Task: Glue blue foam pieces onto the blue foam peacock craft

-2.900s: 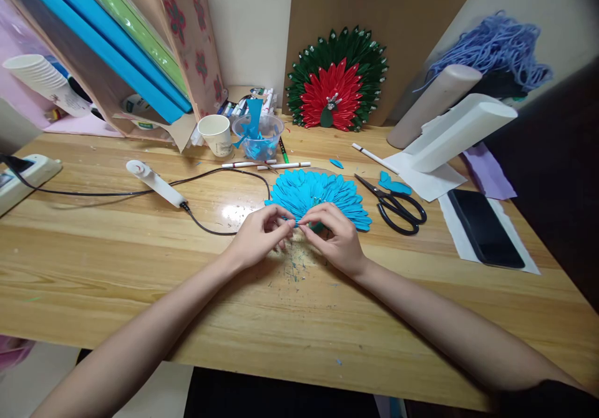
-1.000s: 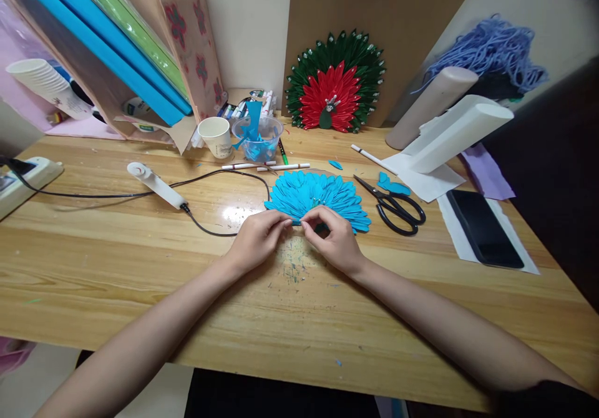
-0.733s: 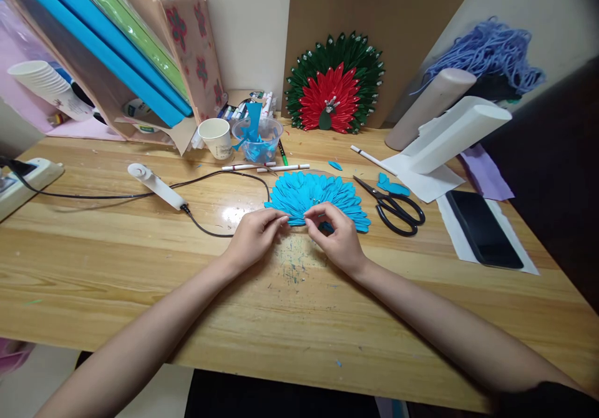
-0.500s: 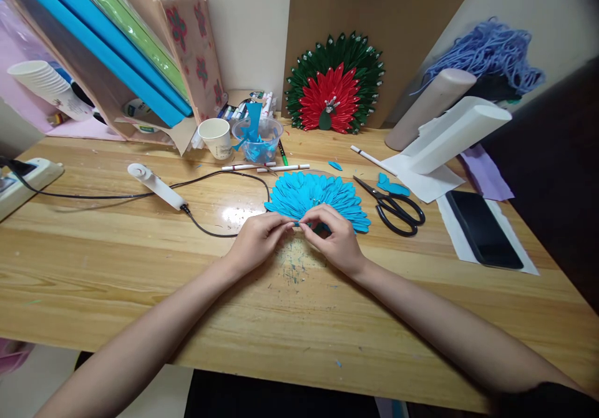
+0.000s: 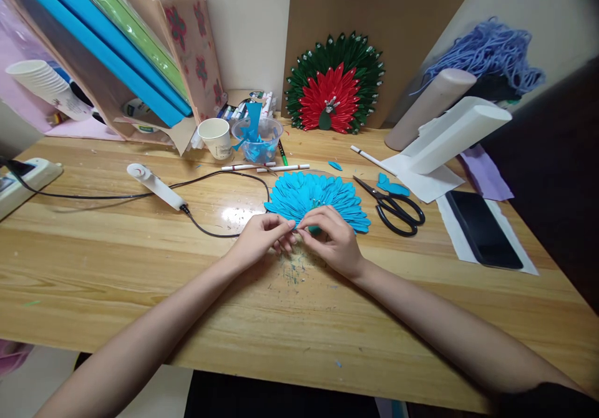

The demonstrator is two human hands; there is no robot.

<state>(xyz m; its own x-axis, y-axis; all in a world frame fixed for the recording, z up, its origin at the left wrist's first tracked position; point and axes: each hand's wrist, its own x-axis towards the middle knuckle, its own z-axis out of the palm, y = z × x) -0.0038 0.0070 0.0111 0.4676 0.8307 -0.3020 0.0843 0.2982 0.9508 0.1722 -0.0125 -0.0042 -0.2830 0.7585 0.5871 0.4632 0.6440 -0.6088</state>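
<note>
Fingers of the left hand (image 5: 259, 241) and right hand (image 5: 332, 240) meet pinched narrow at the near edge of the blue petal fan (image 5: 316, 196), which lies flat on the wooden table (image 5: 140, 268); whether they nip a loose petal or the fan's own rim is hidden between the fingertips. Such a fine pinch could crease or pull off a petal if the hands tug apart, and the whole fan might slide, since nothing weighs it down. Just beside the fan on the right lie black scissors (image 5: 395, 204), close enough for the right wrist to knock. On the left, the black cord (image 5: 219, 178) of a white tool (image 5: 156, 184) loops near the fan. Farther back stand a paper cup (image 5: 216, 135), a clear tub of blue scraps (image 5: 258, 137) and a red-and-green fan (image 5: 334, 84).
</note>
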